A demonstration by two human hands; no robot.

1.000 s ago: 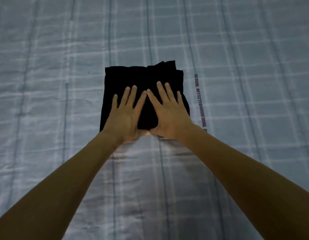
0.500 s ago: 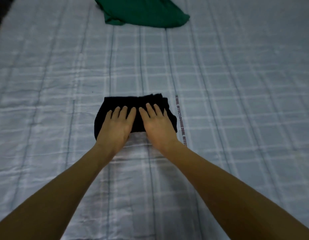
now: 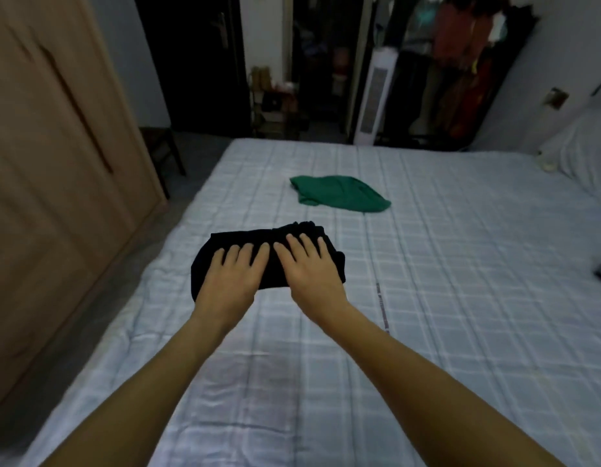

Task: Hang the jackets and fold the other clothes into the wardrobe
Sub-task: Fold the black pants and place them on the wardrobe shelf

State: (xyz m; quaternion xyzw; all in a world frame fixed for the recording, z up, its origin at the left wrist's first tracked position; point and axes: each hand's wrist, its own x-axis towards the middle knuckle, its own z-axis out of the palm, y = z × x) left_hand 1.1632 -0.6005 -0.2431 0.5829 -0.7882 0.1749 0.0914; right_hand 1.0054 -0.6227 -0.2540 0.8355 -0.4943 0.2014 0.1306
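left hand (image 3: 230,281) | right hand (image 3: 309,271) | fingers flat (gripping nothing) on folded black garment (image 3: 204,261)

A bed (image 3: 444,298) with a pale blue checked cover carries a folded black garment (image 3: 204,261), lying flat under both hands (image 3: 231,281). Beyond the hands lies a crumpled green garment (image 3: 339,193), well apart from the black one.

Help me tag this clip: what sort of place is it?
A bedroom, most likely: a bed with a checked sheet, a wooden wardrobe beside it, and clothes hanging on a rack at the back.
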